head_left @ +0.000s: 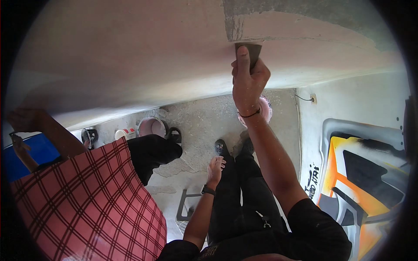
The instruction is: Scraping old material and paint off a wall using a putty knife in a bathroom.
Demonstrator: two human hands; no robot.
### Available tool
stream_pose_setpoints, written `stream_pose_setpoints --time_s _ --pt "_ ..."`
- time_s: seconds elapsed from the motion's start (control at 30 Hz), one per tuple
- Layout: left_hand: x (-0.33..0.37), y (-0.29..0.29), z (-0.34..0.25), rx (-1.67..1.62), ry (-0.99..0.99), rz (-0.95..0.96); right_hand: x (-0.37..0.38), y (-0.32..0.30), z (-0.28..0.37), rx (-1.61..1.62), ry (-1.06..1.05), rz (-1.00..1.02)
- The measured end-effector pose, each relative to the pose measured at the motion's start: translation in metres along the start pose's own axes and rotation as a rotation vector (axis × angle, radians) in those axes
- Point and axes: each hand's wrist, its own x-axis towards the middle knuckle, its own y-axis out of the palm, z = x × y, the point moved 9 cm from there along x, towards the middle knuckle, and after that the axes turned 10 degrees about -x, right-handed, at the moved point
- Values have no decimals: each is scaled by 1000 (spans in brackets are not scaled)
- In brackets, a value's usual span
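My right hand (250,82) is raised to the wall (174,48), closed round a flat, dark putty scraper (253,53). The thumb lies along the scraper's face, and its far edge is at the wall, just below the border of a grey patch (283,26). My left hand (214,171) hangs low in front of my legs, away from the wall. Its fingers look loosely bent and apart, with whitish smears on the skin. I see no tool in it.
At left, a person in a pink checked shirt (96,195) works close by, arms toward the wall. A pink-rimmed bucket (266,111) stands below my right arm; another bucket (152,127) and a white tub (125,133) stand by the wall. A grey metal frame (183,204) is beside my left forearm.
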Motion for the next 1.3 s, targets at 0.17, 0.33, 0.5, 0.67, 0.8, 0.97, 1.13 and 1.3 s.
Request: stream_pose_setpoints --time_s 0.17,0.33,0.5,0.67,0.8,0.97,1.13,1.3 --pt "12 -20 -1 -53 -4 5 0 14 10 -25 -30 35" --pt "17 -4 -31 -50 41 21 -4 19 20 -67 -91 39" --pt "11 48 -102 -362 146 113 -5 18 21 -23 -61 54" --pt "0 125 -296 -295 680 118 -5 7 3 -48 10 76" --pt "24 157 -355 78 753 243 5 2 13 15 -43 67" --pt "42 184 -343 219 879 339 9 -6 15 1 -18 143" --pt "30 186 -350 111 997 278 10 -11 14 -33 -16 156" --pt "37 187 -342 118 939 245 9 -10 18 -8 -55 128"
